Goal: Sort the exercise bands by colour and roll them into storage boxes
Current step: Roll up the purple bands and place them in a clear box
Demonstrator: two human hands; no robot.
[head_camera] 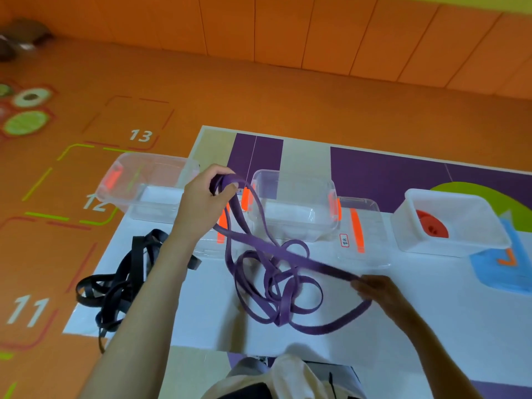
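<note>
- The left hand (207,197) is raised above the white mat (431,312), with fingers and thumb curled round the first turns of the purple band (316,264)
- The right hand (374,292) is low on the mat and closed on a straight run of the same band, though blur hides the exact finger hold
- The rest of the purple band lies in a loose tangle on the mat between the two hands, and the black bands (115,283) are heaped at the mat's left edge
- To roll it well, I would keep the run between the hands flat and lightly taut, feed it through the right hand, and free the tangled loops before they reach the coil
- The left clear box (129,180) and middle clear box (293,197) look empty
- The white box (449,246) on the right holds a red roll (431,226)
- A clear lid (359,231) lies flat between the middle clear box and the white box
</note>
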